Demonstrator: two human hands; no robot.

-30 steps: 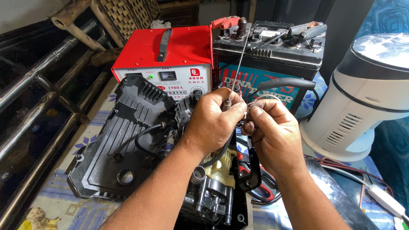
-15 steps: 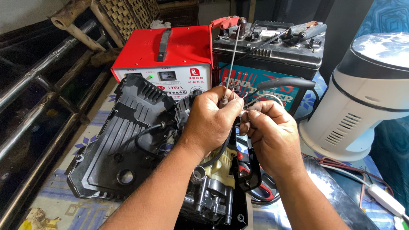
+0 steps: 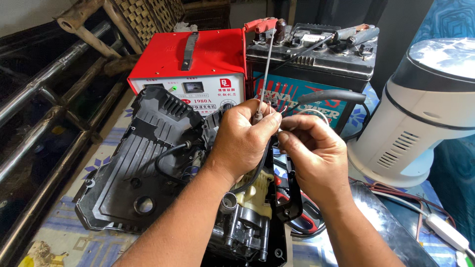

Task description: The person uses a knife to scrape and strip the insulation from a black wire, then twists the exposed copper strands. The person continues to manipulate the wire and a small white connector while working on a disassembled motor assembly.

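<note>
Left hand point(image 3: 242, 141) pinches a thin steel rod point(image 3: 264, 69) near its lower end, rod standing nearly upright. Right hand point(image 3: 314, 153), just beside at 3 o'clock, fingers curled tight on fine wires point(image 3: 283, 110); exact grip can't tell. Below both: opened machine w/ cream plastic and dull metal pump parts point(image 3: 247, 217). Ribbed black plastic cover point(image 3: 138, 163) lies at 9 o'clock. Glossy red metal charger box point(image 3: 198, 64) and dusty black battery point(image 3: 316, 54) at 12. Smooth white round appliance point(image 3: 420, 123) at 3. Bench point(image 3: 64, 237) wears a patterned cloth.
</note>
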